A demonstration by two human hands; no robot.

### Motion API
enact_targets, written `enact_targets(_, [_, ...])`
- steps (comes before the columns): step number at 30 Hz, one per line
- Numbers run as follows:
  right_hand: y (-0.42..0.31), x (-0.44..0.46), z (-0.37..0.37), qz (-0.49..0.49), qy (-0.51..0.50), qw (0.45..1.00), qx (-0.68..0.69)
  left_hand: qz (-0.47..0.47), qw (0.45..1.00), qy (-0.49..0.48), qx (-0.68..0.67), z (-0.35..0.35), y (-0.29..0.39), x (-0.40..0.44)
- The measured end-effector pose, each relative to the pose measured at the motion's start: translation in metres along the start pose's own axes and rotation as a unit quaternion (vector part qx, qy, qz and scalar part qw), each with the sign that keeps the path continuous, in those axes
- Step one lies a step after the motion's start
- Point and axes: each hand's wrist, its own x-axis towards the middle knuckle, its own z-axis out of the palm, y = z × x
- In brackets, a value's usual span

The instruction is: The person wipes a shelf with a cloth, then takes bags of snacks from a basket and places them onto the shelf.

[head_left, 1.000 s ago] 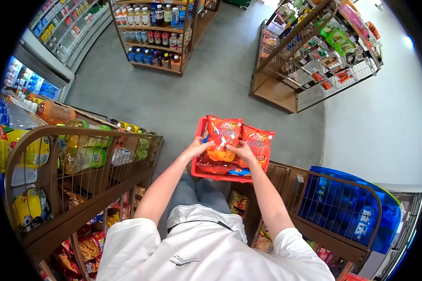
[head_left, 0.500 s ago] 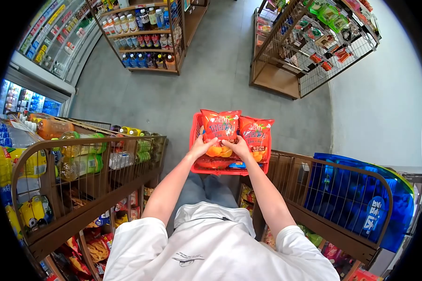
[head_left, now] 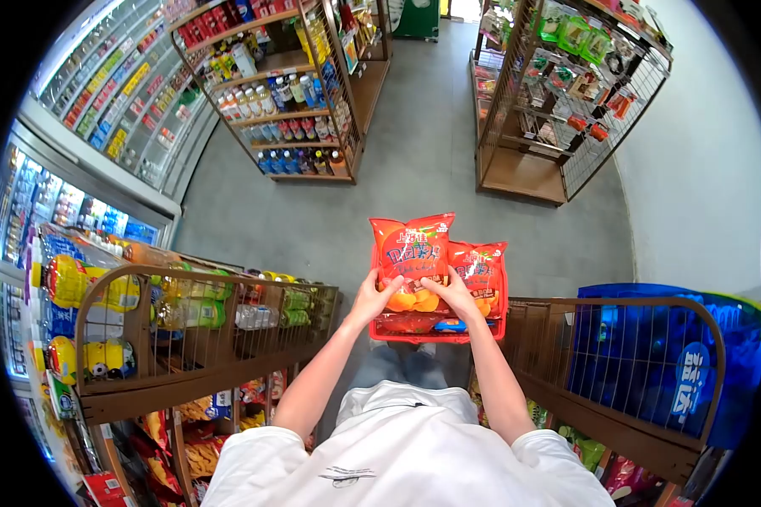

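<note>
A red bag of potato chips is held upright by its two sides, over a red shopping basket. My left hand grips its left edge with the thumb across the front. On the other side, my right hand pinches the lower right edge, its thumb also on the front. Behind and right of it, a second red chip bag stands in the basket. Lower down in the basket lie a red packet and a blue packet, both partly covered. What supports the basket is hidden.
Brown wire-sided racks flank me: bottled drinks on the left, blue packs on the right. Ahead stand a drinks shelf and a hanging-goods rack, with grey floor between. Lit coolers line the far left.
The held chip bag looks larger and higher over the basket, both hands still on it. The view has tilted up, showing more of the aisle ahead, and the surroundings have shifted right and down.
</note>
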Motion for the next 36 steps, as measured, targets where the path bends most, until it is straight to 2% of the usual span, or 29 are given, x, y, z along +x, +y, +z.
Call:
enact_targets(3, [-0.007, -0.012, 0.006, -0.032, 0.041, 0.998, 0.017, 0.021, 0.999, -0.026, -0.033, -0.001, 0.010, 0.001])
enact_targets(5, [-0.006, -0.013, 0.004, -0.053, 0.074, 0.996, -0.026, 0.010, 0.996, -0.059, -0.066, -0.003, 0.015, 0.004])
enact_targets(8, [-0.016, -0.028, -0.001, -0.082, 0.109, 0.990, -0.040, 0.052, 0.988, -0.102, -0.107, 0.000, 0.040, 0.000])
enact_targets(9, [-0.018, -0.030, -0.002, -0.106, 0.126, 0.986, -0.034, 0.072, 0.990, -0.096, -0.074, 0.002, 0.028, 0.009])
enact_targets(12, [-0.067, -0.076, 0.019, -0.130, 0.189, 0.973, -0.031, 0.099, 0.981, -0.140, -0.094, 0.004, 0.053, 0.012])
enact_targets(14, [-0.067, -0.083, 0.022, -0.162, 0.211, 0.963, -0.042, 0.116, 0.971, -0.162, -0.130, 0.001, 0.075, 0.006])
enact_targets(15, [-0.065, -0.087, 0.024, -0.190, 0.216, 0.956, -0.050, 0.133, 0.963, -0.192, -0.131, -0.003, 0.083, 0.006])
enact_targets(16, [-0.071, -0.097, 0.033, -0.231, 0.192, 0.954, 0.005, 0.170, 0.962, -0.182, -0.114, -0.004, 0.085, 0.005])
enact_targets(18, [-0.086, -0.125, 0.049, -0.236, 0.236, 0.942, -0.026, 0.237, 0.952, -0.168, -0.099, 0.003, 0.067, 0.008])
enact_targets(19, [-0.090, -0.138, 0.056, -0.247, 0.248, 0.937, -0.014, 0.237, 0.935, -0.204, -0.166, 0.004, 0.090, -0.008])
enact_targets(23, [-0.084, -0.183, 0.066, -0.225, 0.335, 0.911, -0.086, 0.220, 0.917, -0.272, -0.194, 0.018, 0.088, -0.037])
enact_targets(26, [-0.073, -0.214, 0.073, -0.215, 0.389, 0.890, -0.100, 0.229, 0.902, -0.282, -0.234, 0.031, 0.092, -0.061])
enact_targets(33, [-0.032, -0.281, 0.083, -0.251, 0.457, 0.849, -0.085, 0.260, 0.865, -0.358, -0.235, 0.050, 0.087, -0.111])
enact_targets(35, [-0.011, -0.306, 0.077, -0.244, 0.454, 0.856, -0.027, 0.234, 0.886, -0.347, -0.199, 0.060, 0.086, -0.141])
enact_targets(36, [0.003, -0.319, 0.076, -0.255, 0.469, 0.845, -0.028, 0.252, 0.879, -0.368, -0.170, 0.065, 0.079, -0.150])
